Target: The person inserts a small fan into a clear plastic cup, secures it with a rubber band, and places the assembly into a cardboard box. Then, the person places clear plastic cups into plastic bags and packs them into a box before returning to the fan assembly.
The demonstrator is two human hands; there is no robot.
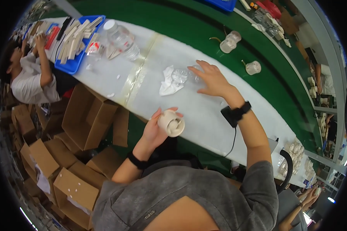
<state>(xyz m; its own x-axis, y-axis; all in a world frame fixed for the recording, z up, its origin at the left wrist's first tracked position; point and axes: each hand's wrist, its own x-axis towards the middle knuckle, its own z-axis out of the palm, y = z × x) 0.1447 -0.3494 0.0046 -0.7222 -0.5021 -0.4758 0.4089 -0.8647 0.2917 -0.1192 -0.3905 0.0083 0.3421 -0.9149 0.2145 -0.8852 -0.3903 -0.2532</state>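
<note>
Here the left hand (155, 129) is closed around a small cream fan housing (171, 123), its round face turned up, held just off the near edge of the white tabletop (204, 115). The right hand (212, 80) lies spread flat — fingers open, gripping nothing — with its fingertips on a clear plastic cup (181, 75) beside a crumpled white wrapper (167, 82). Farther along (to the left) sits a blue tray (71, 63) of pale strips — cardboard boxes (86, 117) stand below the tabletop.

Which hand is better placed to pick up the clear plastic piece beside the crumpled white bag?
Right. The right hand already rests at the clear plastic piece; the left hand is full, holding the cream round part.
</note>
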